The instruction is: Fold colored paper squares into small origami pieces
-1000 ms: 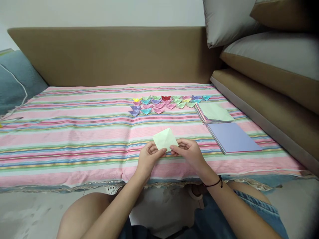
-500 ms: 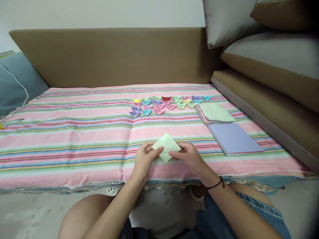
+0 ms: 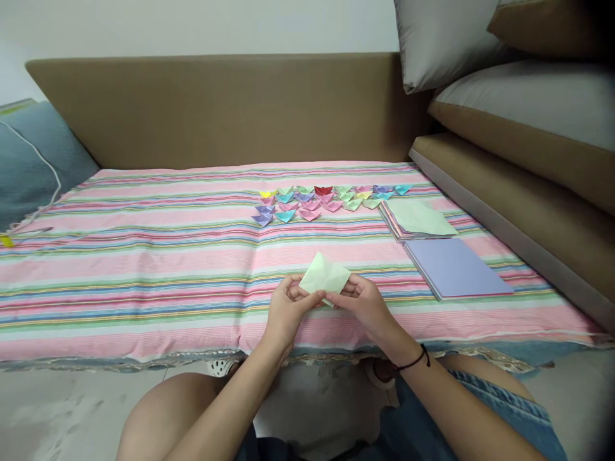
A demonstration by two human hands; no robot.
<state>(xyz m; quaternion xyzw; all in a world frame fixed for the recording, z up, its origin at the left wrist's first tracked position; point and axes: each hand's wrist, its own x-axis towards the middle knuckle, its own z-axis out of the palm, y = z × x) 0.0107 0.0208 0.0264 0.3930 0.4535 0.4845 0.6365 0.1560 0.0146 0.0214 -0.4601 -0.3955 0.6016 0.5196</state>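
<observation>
Between my hands is a folded square of pale green paper, held up above the striped cloth with a corner pointing away from me. My left hand grips its left and lower edge, thumb in front and fingers behind. On the other side my right hand pinches it the same way. Both thumbs meet near the bottom corner, partly covering it. Farther back, rows of small folded paper boats in pink, purple, blue, green, yellow and red lie on the cloth.
To the right lie a stack of purple-topped paper and a stack with pale green paper on top. Grey and brown cushions are piled at the right. A brown backrest stands behind the striped cloth. A white cord runs at left.
My thumbs have slid together toward the paper's bottom corner. The green paper now looks tilted and flatter, its lower part bent or folded by the thumbs.
</observation>
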